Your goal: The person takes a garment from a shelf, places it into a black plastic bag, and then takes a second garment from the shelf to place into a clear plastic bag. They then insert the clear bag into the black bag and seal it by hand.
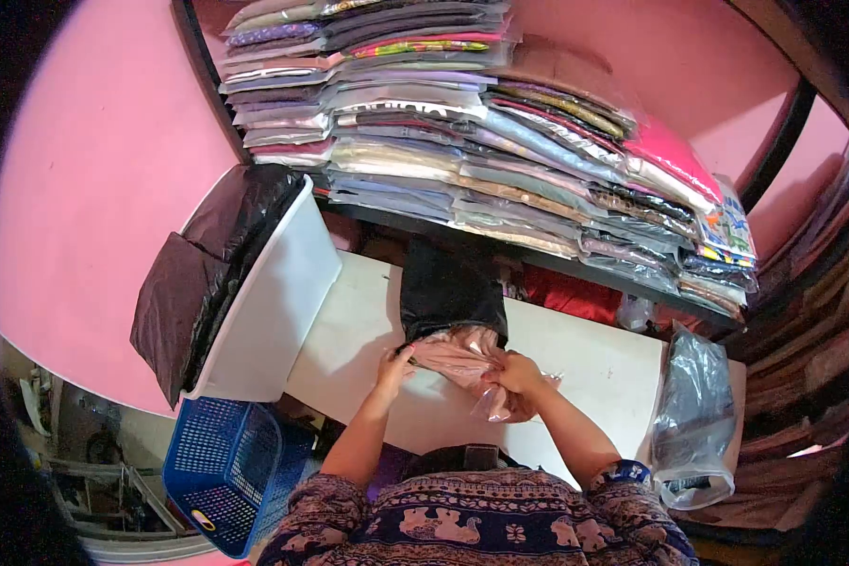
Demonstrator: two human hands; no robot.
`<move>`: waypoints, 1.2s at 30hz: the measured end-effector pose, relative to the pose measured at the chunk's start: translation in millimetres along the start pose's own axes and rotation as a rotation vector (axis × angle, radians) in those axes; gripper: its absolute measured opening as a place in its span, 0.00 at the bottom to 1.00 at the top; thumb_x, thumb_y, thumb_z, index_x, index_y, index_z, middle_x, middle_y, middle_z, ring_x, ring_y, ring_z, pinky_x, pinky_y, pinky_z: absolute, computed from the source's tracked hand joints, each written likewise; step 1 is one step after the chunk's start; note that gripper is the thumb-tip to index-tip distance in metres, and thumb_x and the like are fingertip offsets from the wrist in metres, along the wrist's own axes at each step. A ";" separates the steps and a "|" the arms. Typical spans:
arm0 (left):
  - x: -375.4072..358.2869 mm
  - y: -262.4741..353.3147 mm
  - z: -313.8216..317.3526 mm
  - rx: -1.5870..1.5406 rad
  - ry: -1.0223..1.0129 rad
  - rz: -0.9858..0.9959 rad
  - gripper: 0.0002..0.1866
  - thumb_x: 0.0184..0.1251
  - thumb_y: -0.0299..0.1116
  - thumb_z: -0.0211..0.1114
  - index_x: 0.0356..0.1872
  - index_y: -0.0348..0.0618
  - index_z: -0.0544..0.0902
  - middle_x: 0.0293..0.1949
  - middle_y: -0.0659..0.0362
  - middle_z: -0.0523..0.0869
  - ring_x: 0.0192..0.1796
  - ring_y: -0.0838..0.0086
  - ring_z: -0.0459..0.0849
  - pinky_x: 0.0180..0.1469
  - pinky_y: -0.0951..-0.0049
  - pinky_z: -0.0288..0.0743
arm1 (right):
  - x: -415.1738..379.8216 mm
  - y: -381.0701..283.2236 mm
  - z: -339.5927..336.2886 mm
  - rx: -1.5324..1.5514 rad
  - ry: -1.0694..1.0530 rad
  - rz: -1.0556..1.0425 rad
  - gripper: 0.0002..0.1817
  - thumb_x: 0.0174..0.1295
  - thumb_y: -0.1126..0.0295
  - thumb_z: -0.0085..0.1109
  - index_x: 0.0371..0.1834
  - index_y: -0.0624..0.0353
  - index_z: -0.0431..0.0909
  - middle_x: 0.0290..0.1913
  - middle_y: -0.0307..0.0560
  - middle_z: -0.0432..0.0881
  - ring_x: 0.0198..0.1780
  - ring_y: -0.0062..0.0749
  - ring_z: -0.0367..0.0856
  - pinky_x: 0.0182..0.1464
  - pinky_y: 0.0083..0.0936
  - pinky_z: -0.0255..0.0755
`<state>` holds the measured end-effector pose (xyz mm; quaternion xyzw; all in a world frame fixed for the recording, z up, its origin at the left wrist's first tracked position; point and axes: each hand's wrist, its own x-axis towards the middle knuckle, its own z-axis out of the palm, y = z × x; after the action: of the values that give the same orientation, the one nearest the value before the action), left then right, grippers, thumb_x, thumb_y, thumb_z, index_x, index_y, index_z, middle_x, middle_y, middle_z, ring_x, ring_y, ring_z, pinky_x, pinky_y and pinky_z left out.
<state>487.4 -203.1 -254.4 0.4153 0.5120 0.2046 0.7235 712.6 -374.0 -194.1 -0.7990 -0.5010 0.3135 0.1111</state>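
On the white table [585, 363], a black plastic bag [451, 288] lies with its mouth toward me. A dusty-pink folded garment [457, 354] in clear plastic sits partly inside that mouth, its near end sticking out. My left hand [395, 373] is closed at the left corner of the bag's mouth, pinching its edge beside the garment. My right hand [519, 374] grips the right side of the pink garment and its clear wrapping, just below the black bag's opening. The garment's far end is hidden within the bag.
Stacks of garments in clear bags [528, 189] fill a shelf above the table. A white bin [272, 292] lined with black plastic stands left, over a blue basket [226, 467]. At the right lies a grey plastic package [693, 415]; brown fabrics [802, 377] hang beyond.
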 end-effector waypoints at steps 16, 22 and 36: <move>-62.8 -63.8 -26.0 0.706 0.034 0.647 0.15 0.66 0.39 0.60 0.29 0.36 0.80 0.22 0.47 0.79 0.26 0.60 0.80 0.31 0.64 0.71 | 7.7 -66.6 48.1 0.092 0.228 0.050 0.44 0.43 0.36 0.63 0.54 0.61 0.72 0.49 0.62 0.78 0.49 0.56 0.80 0.51 0.42 0.74; -73.0 -74.9 -64.0 0.730 0.126 0.497 0.12 0.65 0.36 0.61 0.31 0.34 0.81 0.25 0.49 0.83 0.28 0.63 0.82 0.34 0.65 0.73 | 12.6 -85.7 66.7 0.088 0.259 0.023 0.42 0.39 0.44 0.70 0.52 0.60 0.65 0.49 0.58 0.72 0.50 0.56 0.77 0.48 0.46 0.74; -78.2 -102.2 -94.1 0.706 0.220 0.563 0.08 0.66 0.31 0.60 0.32 0.35 0.79 0.22 0.55 0.81 0.23 0.73 0.81 0.28 0.68 0.72 | 14.8 -83.3 78.6 0.094 0.228 -0.244 0.44 0.38 0.49 0.72 0.58 0.60 0.66 0.50 0.60 0.72 0.51 0.59 0.75 0.50 0.47 0.72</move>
<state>357.9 -281.1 -304.9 0.7346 0.4916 0.2491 0.3957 608.1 -332.5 -220.2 -0.7564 -0.5633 0.2281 0.2418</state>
